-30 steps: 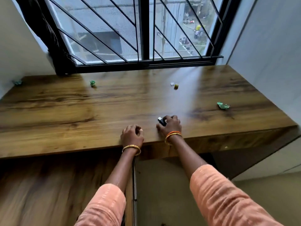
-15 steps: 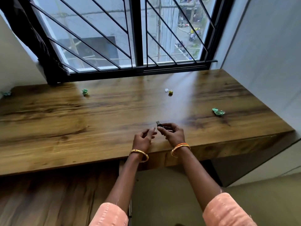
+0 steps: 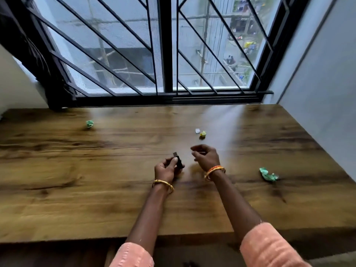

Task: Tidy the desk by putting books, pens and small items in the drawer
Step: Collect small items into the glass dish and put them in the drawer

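Drawer is not in view from where I stand; only the desk (image 3: 96, 199) top and its front edge show, so I can't tell if it's open or shut. No books or pens on the desk, so that part looks done or never applied.

Left hand (image 3: 167, 170) is closed around a small black stick-shaped item (image 3: 178, 160), metal tip pointing up, held just above the desk near the middle. Could be a USB stick, can't confirm. Right hand (image 3: 205, 156) hovers just beside it, fingers curled loosely; may be pinching something tiny, too blurred to tell.

Left on the desk, by my count:
- 2 green crumpled bits: green scrap (image 3: 89, 124) far left near the window, green wrapper (image 3: 268, 174) at the right, well apart from everything
- 1 yellow scrap (image 3: 202, 134)
- 1 small clear piece (image 3: 197, 130), touching or just beside the yellow one

So: 1 item in hand, 4 loose. My read is the task is in its last stretch, small stuff only. The held item needs to go down to the drawer next.
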